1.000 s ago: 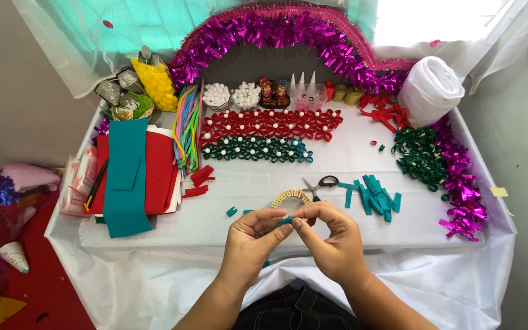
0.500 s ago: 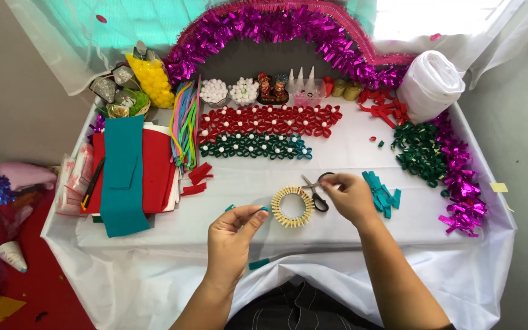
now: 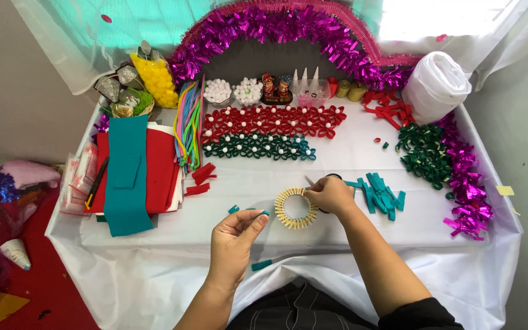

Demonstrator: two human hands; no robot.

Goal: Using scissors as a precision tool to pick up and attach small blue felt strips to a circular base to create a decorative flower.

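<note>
Pinching a small teal strip (image 3: 263, 213), left hand (image 3: 234, 235) fingers closed, right hand (image 3: 332, 194) gripping scissors (image 3: 310, 181), blades pointing up-left

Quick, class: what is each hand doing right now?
Left hand: closed, pinching a small teal felt strip.
Right hand: closed on the black-handled scissors, beside the round ring of pale wooden pegs.

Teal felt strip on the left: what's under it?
The teal felt strip lies on a stack of red felt sheets, white sheets edging out on the right. Anything beneath the stack, and the table there, is covered.
</note>
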